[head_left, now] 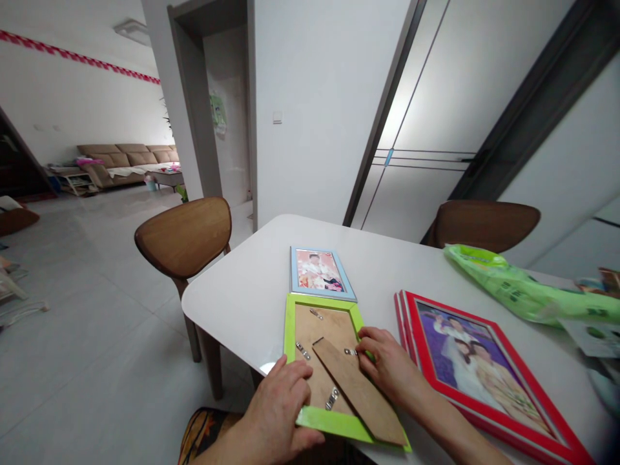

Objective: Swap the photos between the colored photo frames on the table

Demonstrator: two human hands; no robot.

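Observation:
A lime-green picture frame (334, 423) lies face down at the table's near edge, its brown backing board (303, 326) and hinged stand (356, 394) showing. Several metal clips (332, 398) sit around the backing. My left hand (278, 407) grips the frame's lower left side, with the thumb along the bottom edge. On the opposite side, my right hand (387, 361) has its fingers bent over the green edge, at the right-hand metal clip (349, 352). Its fingertips are partly hidden. Touching the green frame's top is a light-blue framed photo (317, 270), face up.
Red framed photos (484, 368) lie stacked to the right on the white table (387, 258). Behind them is a green plastic bag (523, 290). Wooden chairs stand at the left (186, 236) and far right (484, 223). A sofa (130, 161) is in the background.

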